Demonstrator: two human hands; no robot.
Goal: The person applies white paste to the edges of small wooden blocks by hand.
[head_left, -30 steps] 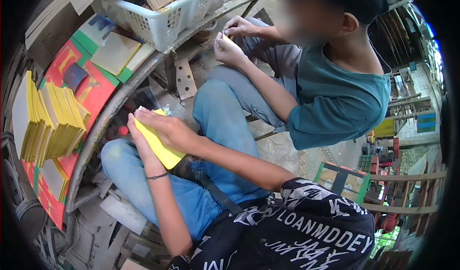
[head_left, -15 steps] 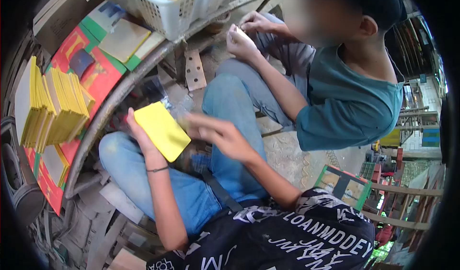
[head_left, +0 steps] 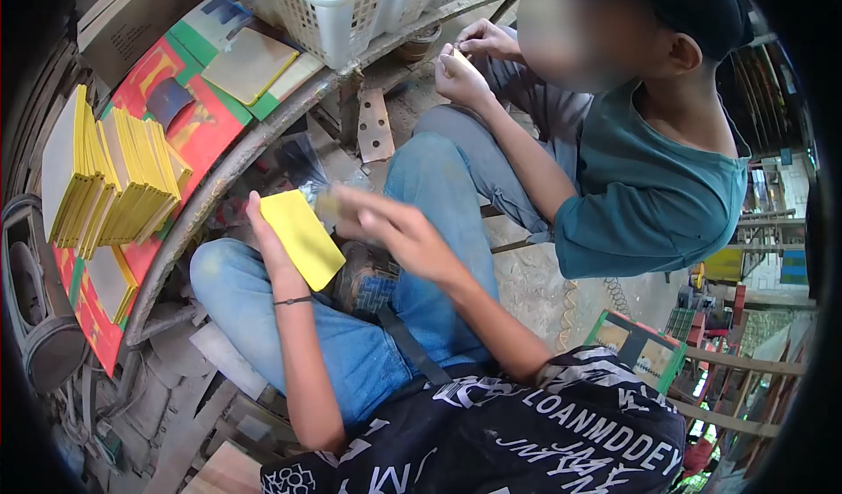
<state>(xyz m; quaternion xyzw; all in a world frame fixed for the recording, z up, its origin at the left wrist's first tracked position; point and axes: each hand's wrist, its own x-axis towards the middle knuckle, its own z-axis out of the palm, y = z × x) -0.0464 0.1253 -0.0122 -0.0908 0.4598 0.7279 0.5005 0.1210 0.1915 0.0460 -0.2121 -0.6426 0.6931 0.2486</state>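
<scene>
A flat rectangular panel, bright yellow on its face [head_left: 303,241], lies tilted across my left hand [head_left: 270,235], which grips it from its left side and from beneath. My right hand [head_left: 390,227] is at the panel's upper right edge with its fingers bent toward it. Motion smears those fingertips, and a small tan patch shows at them; I cannot tell what it is. Both hands are above my lap, over my jeans [head_left: 254,292].
Yellow-edged panels [head_left: 132,178] stand stacked on a red and green board [head_left: 206,130] along the curved bench edge at left. Another panel [head_left: 250,64] lies there, near a white plastic basket [head_left: 338,21]. A person in a teal shirt [head_left: 645,200] sits close on the right, hands raised.
The whole view has shifted slightly, with the bench and the other person appearing further right. My right hand stays beside the yellow panel, still blurred at the fingertips; my left keeps its grip.
</scene>
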